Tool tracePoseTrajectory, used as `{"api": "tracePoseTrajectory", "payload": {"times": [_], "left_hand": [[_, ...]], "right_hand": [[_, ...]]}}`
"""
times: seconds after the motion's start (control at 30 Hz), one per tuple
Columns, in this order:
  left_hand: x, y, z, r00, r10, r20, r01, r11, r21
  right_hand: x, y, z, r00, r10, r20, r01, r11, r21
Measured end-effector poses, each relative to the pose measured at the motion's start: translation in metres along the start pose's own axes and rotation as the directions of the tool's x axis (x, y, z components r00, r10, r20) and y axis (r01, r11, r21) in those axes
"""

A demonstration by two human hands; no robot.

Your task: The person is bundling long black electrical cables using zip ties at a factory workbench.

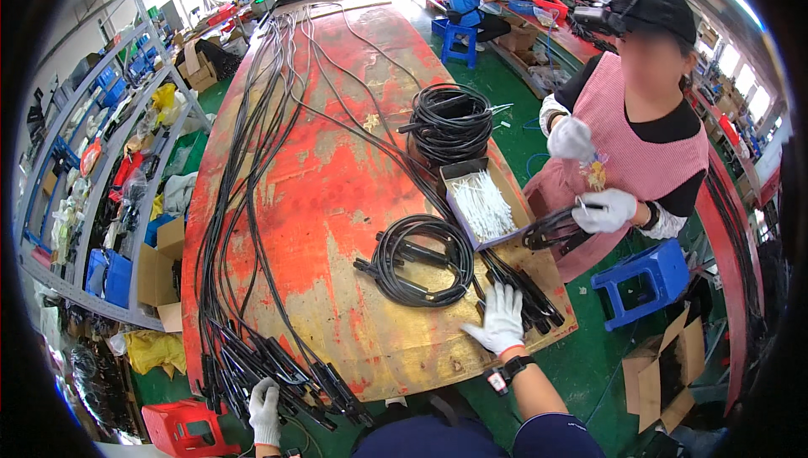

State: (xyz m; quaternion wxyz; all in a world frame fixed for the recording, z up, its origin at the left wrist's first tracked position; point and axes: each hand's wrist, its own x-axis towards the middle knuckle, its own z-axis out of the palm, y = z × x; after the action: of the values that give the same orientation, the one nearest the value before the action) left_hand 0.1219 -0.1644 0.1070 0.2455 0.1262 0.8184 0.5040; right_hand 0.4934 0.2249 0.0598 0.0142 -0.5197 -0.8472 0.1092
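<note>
My left hand [264, 410], in a white glove, is at the near left table edge. Its fingers curl against black cable connectors [290, 374], one of which they seem to grip, though the contact is partly hidden. My right hand [500, 320], also gloved, is spread open at the near right. It lies beside a bundle of black cable ends [532, 302] and holds nothing. Above it sits a coiled black cable [385, 277]. Long black cables [252, 167] run up the table's left side from the connectors.
An open box of white ties [481, 205] stands by more coiled cable [452, 124] on the worn red table [295, 239]. At right a co-worker [631, 130] in gloves holds a black cable bundle [560, 231]. A blue stool [641, 285], a red stool [187, 428] and shelves [109, 180] flank the table.
</note>
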Motion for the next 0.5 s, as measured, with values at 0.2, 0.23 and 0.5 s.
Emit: {"api": "tracePoseTrajectory", "payload": {"times": [0.2,0.23,0.5], "left_hand": [[0.021,0.004,0.012,0.997,0.066,0.050,-0.070,0.995,0.073],[0.026,0.007,0.017,0.996,0.046,0.074,-0.049,0.998,0.034],[0.028,-0.003,0.014,0.995,0.057,0.087,-0.057,0.998,0.001]], "right_hand": [[0.017,-0.046,-0.004,0.946,-0.324,0.007,0.323,0.942,-0.090],[0.023,-0.048,0.009,0.944,-0.325,-0.049,0.320,0.943,-0.093],[0.047,-0.035,-0.005,0.955,-0.291,0.048,0.295,0.950,-0.104]]}}
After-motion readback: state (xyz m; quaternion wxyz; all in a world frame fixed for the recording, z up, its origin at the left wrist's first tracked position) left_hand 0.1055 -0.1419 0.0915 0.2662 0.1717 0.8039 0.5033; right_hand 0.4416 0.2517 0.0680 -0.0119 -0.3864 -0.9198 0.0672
